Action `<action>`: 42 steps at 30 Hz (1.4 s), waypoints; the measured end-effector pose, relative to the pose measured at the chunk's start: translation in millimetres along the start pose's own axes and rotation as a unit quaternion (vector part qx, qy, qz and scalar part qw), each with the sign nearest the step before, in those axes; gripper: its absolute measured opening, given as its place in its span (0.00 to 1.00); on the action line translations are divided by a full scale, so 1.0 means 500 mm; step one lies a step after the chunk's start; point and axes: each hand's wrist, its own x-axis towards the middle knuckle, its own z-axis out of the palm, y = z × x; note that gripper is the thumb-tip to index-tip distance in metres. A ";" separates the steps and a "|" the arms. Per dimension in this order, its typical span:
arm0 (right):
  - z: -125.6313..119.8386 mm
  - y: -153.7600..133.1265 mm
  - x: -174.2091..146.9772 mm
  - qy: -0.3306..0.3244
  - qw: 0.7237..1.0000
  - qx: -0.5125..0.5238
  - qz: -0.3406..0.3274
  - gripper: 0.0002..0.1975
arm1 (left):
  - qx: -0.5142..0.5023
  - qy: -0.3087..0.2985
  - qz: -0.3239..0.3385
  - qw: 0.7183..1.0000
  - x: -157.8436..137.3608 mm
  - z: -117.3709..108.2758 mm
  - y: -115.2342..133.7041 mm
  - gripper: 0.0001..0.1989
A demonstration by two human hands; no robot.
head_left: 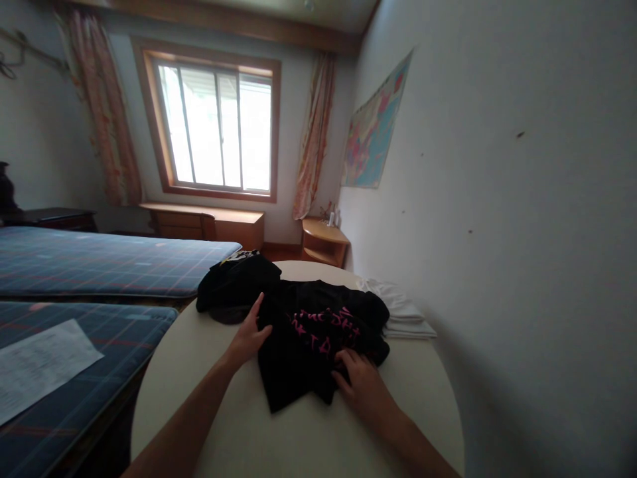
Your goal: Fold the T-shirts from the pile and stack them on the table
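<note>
A black T-shirt [293, 358] with pink lettering lies rumpled and partly folded on the round pale table [239, 425]. At its left edge, my left hand [250, 335] holds the cloth, thumb on top and index finger stretched upward. My right hand [362, 378] grips the lower right part with bent fingers, just under the lettering; some fingertips are lost in the dark fabric. Behind my left hand sits a heap of black clothes [239, 279], with a black-and-white patterned piece on top. A stack of folded white clothes [405, 318] lies to the right.
The white wall [522, 279] runs close along the table's right side. To the left are two plaid mattresses [124, 262], with a printed paper sheet [44, 365] on the nearer one. A desk [239, 222] and a corner shelf [326, 232] stand by the window.
</note>
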 end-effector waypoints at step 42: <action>-0.009 0.067 0.087 0.210 0.954 0.208 0.054 0.15 | 0.287 -0.068 0.188 0.937 -0.065 0.089 0.028 0.19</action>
